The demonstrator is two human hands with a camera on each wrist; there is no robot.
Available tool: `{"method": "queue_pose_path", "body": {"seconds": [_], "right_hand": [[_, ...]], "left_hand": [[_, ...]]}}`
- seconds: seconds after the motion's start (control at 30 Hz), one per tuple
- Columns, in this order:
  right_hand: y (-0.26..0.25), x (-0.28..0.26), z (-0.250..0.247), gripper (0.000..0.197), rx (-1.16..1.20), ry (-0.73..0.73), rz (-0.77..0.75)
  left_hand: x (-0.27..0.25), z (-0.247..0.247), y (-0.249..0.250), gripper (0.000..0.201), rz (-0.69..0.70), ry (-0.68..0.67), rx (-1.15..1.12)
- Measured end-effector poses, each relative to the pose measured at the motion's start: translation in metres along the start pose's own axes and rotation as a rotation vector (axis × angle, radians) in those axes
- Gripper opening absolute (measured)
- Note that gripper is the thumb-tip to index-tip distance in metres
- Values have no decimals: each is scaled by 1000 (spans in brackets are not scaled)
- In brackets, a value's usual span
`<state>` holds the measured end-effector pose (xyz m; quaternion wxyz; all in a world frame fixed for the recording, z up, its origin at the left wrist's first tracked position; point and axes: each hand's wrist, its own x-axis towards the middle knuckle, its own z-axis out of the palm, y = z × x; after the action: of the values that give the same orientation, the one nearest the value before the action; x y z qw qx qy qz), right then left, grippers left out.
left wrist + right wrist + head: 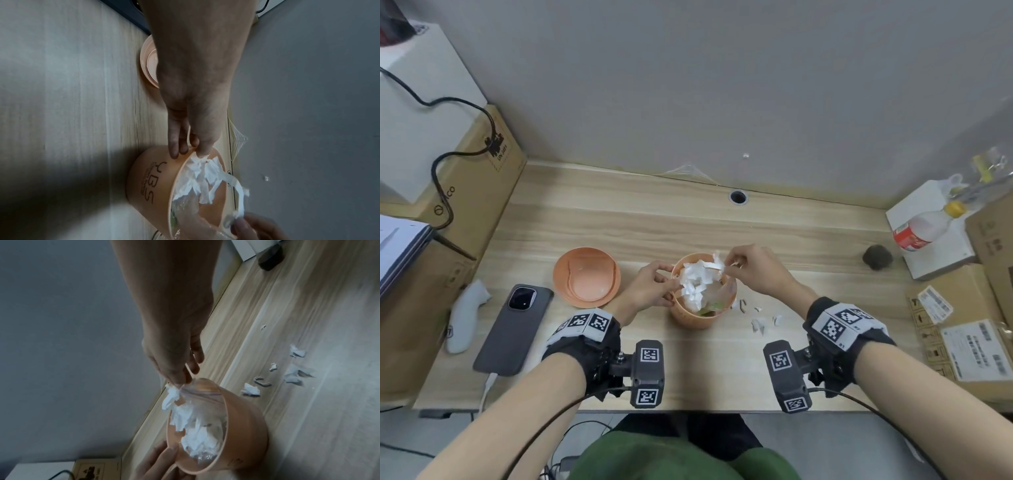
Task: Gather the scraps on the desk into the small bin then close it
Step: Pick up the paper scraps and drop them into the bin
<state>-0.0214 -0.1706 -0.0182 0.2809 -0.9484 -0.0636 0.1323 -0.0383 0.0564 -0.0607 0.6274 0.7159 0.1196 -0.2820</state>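
The small orange bin [695, 320] stands open at mid-desk, with a clear liner and a heap of white paper scraps [697, 279] inside. My left hand [669, 282] grips its left rim [191, 151], thumb on the inside and fingers on the outer wall. My right hand [729, 265] hovers over the far rim and pinches a white paper strip [239, 201] at the liner's edge [180, 382]. The orange lid [585, 277] lies upturned left of the bin. Several loose scraps [758, 323] [251, 390] lie on the desk just right of the bin.
A dark phone [513, 329] and a white handheld controller [465, 315] lie at the left. Cardboard boxes [479, 178] stand at the left, more boxes [962, 325] at the right. A bottle [924, 228] and a dark ball [877, 257] lie at the back right.
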Motion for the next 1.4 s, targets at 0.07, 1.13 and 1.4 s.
{"method": "queue_pose_path", "body": {"seconds": [0.07, 1.13, 1.4], "right_hand": [[-7, 7, 5, 13, -53, -60, -54], [95, -13, 80, 40, 709, -190, 731], [84, -4, 104, 72, 373, -108, 541]], "left_hand": [[1, 1, 0, 37, 2, -2, -4], [14, -20, -4, 29, 101, 283, 16], [10, -31, -7, 30, 72, 260, 19]]}}
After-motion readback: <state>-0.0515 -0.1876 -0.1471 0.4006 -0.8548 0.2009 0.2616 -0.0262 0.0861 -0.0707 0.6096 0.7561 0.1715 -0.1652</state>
